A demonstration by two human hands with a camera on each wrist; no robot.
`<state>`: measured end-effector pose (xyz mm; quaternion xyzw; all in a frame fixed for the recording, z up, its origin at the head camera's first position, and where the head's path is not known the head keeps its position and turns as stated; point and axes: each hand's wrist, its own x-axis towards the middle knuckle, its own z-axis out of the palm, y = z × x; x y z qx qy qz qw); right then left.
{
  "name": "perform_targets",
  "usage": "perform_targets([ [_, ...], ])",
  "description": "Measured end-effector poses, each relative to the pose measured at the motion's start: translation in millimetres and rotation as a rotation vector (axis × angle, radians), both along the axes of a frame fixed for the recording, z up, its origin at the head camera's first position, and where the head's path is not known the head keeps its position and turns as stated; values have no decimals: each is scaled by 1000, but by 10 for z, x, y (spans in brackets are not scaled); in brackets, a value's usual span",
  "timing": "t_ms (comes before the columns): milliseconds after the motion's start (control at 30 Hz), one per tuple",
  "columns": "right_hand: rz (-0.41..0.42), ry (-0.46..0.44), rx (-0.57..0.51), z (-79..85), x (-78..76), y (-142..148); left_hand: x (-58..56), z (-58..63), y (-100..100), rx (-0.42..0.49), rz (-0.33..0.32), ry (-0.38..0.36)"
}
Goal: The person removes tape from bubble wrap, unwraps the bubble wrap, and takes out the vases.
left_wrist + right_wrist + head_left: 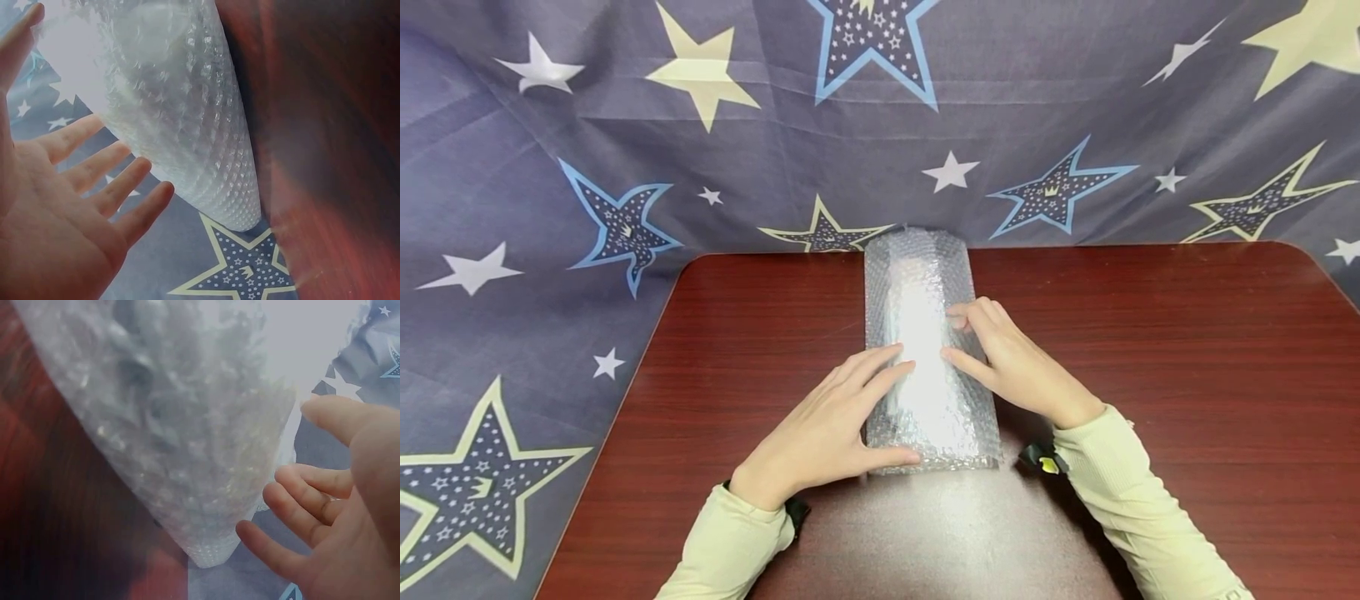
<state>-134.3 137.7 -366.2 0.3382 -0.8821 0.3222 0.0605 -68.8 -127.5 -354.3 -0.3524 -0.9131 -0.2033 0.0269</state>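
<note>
A long bubble wrap pouch (928, 375) with something pale and shiny inside lies lengthwise on the table, its far end reaching the back edge. Glare on the plastic hides what it contains. Over its near left side spreads my left hand (823, 425), fingers extended across the top and thumb near the bottom edge. My right hand (1018, 358) is at the pouch's right side, thumb and fingertips at the plastic and fingers slightly bent. In the left wrist view the fingers (140, 212) are straight along the wrap. The right wrist view shows relaxed, parted fingers (269, 550) beside it.
The dark red wooden table (760, 308) extends to both sides of the pouch. A grey-blue cloth with stars (880, 167) hangs behind the table and along its left side. Light reflects off the table's near part. Dark straps (1041, 458) show at the wrists.
</note>
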Motion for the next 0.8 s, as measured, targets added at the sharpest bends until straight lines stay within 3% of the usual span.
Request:
perform_targets([
  [233, -22, -49, 3, 0, 8, 6, -3, 44, -34, -2, -1, -22],
  [567, 24, -9, -25, -2, 5, -23, -1, 57, -81, -14, -1, -38],
  [800, 53, 8, -33, 10, 17, -57, 2, 52, -31, -13, 46, -13],
])
